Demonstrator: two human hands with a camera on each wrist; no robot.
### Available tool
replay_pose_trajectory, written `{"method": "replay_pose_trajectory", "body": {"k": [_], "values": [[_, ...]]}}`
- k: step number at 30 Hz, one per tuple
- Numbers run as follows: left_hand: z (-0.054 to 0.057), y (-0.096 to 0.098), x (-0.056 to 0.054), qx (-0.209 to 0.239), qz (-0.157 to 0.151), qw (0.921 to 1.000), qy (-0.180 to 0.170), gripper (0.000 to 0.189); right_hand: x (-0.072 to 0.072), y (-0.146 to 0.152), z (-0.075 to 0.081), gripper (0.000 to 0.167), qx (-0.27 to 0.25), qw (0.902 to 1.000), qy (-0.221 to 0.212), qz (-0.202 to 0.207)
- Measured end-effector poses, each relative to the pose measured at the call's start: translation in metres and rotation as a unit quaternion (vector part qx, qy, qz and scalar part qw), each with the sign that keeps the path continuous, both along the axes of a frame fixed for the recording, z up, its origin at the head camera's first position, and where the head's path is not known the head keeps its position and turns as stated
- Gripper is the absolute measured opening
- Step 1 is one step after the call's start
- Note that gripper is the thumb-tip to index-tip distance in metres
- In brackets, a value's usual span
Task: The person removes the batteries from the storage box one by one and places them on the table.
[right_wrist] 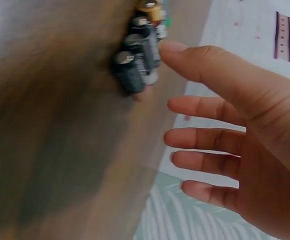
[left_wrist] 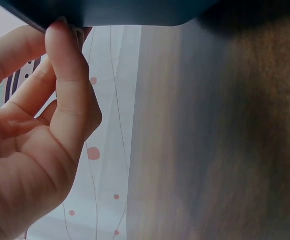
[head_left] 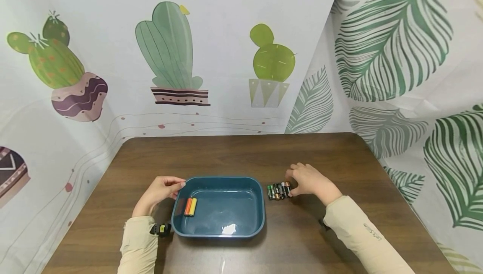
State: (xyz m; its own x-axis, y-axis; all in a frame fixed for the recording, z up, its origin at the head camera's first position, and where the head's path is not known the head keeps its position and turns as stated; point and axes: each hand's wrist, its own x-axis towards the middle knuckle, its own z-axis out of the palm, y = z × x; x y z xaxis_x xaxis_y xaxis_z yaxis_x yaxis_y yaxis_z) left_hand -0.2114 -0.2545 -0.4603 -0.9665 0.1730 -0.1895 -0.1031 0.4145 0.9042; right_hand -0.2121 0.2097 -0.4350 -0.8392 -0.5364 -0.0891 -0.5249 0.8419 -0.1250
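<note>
A dark blue rectangular tray [head_left: 219,235] sits on the table. Its far left corner is pinched at the rim between thumb and fingers of my left hand [head_left: 163,191]; the left wrist view shows that hand [left_wrist: 39,125] just under the tray's edge. Inside the tray, against the left side, lie an orange battery [head_left: 188,207] and a yellow battery [head_left: 193,207]. Right of the tray stands a tight row of batteries [head_left: 278,191], mostly dark. My right hand [head_left: 309,180] hovers at the row's right end, its fingers spread and holding nothing; the right wrist view shows its thumb close to the batteries [right_wrist: 134,65].
The brown wooden table [head_left: 234,154] has rounded far corners. Behind it hangs a white cloth [head_left: 226,47] printed with cacti, and a leaf-printed cloth [head_left: 407,114] covers the right side.
</note>
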Motion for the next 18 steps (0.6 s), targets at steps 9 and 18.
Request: {"method": "replay_pose_trajectory", "body": {"k": [9,18], "values": [[0.000,0.000,0.002,-0.002,-0.007,1.0000,-0.004,0.031,0.000,-0.013,0.025,0.035,-0.011,0.9988,0.045,0.017],[0.003,0.001,0.002,-0.010,-0.001,0.9999,-0.005,0.031,-0.002,-0.040,0.045,0.034,-0.017,0.9964,0.073,0.041]]}}
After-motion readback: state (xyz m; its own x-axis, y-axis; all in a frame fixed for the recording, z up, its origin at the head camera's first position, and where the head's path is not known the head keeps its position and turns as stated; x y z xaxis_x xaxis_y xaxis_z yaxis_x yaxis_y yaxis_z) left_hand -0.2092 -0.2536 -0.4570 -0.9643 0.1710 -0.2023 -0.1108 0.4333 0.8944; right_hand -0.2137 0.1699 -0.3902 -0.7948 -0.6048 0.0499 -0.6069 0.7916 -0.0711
